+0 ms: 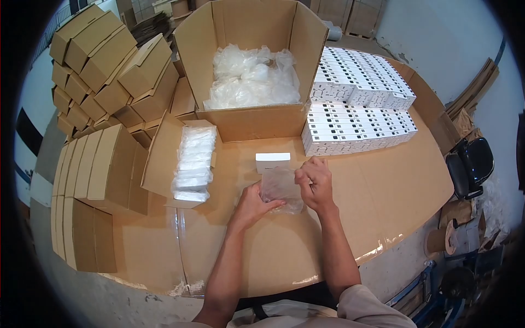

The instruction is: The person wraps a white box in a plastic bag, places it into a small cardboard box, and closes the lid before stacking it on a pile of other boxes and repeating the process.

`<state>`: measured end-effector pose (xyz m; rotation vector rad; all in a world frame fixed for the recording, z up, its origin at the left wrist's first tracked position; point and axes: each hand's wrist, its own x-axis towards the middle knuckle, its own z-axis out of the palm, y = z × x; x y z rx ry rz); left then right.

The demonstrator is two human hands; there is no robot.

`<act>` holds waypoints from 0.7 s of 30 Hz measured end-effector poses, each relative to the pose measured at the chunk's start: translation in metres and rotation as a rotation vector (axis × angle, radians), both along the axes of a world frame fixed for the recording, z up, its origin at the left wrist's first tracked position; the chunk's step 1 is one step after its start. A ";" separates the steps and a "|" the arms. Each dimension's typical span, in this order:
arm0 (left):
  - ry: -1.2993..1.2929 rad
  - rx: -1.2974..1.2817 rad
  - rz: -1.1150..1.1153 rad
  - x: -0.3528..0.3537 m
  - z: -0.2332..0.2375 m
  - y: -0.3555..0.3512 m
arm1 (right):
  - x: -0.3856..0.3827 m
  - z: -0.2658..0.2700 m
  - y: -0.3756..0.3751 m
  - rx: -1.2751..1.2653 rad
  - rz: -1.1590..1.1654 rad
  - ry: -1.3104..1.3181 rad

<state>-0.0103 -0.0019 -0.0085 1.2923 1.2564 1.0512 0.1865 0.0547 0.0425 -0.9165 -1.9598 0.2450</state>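
A clear plastic bag (281, 188) is held over the table in front of me. My left hand (252, 204) grips its lower left side, thumb lying across the front. At the bag's upper right edge, my right hand (317, 183) is closed, its fingers pinching the plastic. Just beyond the bag stands a small white box (273, 159), its lower part hidden behind the plastic. To the left, an open cardboard box (159, 152) holds a row of plastic-wrapped white packs (194, 158).
A large open carton (262, 124) full of loose plastic bags (254, 79) stands at the back. Printed white boxes (358, 129) are stacked at right. Brown cardboard boxes (104, 164) pile up at left. A black chair (471, 164) is beyond the table's (383, 202) right edge.
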 end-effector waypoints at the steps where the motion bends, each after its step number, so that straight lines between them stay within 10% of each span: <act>1: 0.013 -0.007 0.003 0.000 0.001 0.000 | 0.001 0.000 0.001 -0.012 0.018 0.032; 11: 0.308 -0.036 0.052 0.003 0.029 -0.004 | -0.014 0.006 -0.013 0.026 0.144 -0.116; 21: 0.094 -0.039 0.041 -0.016 0.011 -0.002 | -0.005 -0.026 0.017 -0.365 0.061 0.577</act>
